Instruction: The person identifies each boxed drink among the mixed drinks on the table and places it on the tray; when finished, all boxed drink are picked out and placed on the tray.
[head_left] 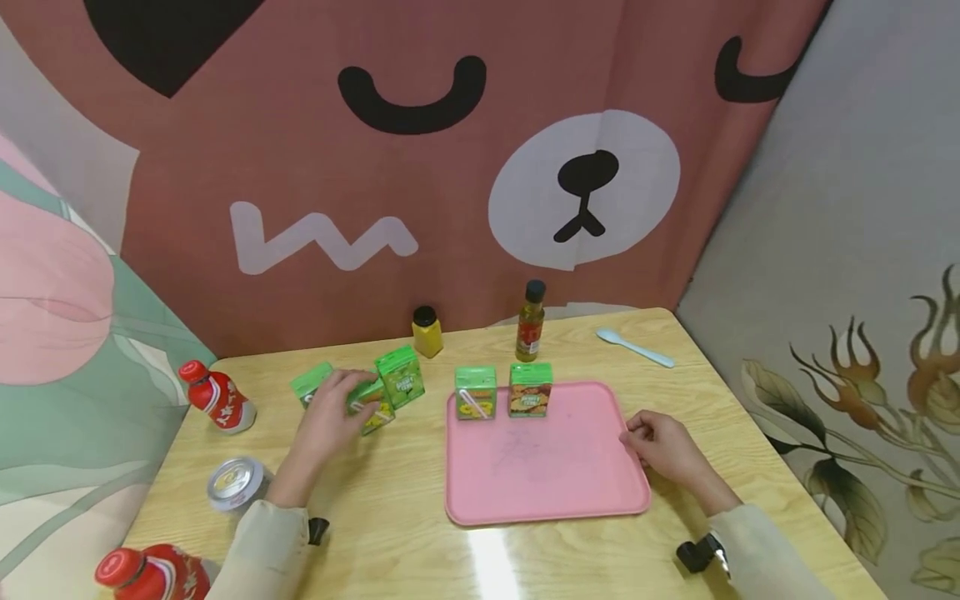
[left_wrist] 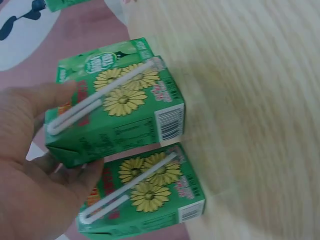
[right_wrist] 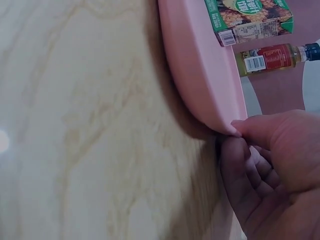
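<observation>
On the left of the table, my left hand (head_left: 330,414) grips a green juice box (head_left: 377,408) with a straw on its side. The left wrist view shows the thumb on one face of that juice box (left_wrist: 125,120) and fingers around its lower edge. A second green carton (left_wrist: 150,192) lies close by it; in the head view, a carton (head_left: 311,382) is partly hidden behind the hand, and another (head_left: 403,379) stands to its right. My right hand (head_left: 667,450) pinches the right rim of the pink tray (head_left: 547,483) between thumb and fingers (right_wrist: 250,125).
Two green cartons, one with a straw (head_left: 476,393) and one with a brown picture (head_left: 530,390), stand at the tray's back edge. Behind are a yellow bottle (head_left: 427,335), a sauce bottle (head_left: 529,329) and a spoon (head_left: 636,347). Red bottles (head_left: 221,402) and a can (head_left: 236,483) stand left.
</observation>
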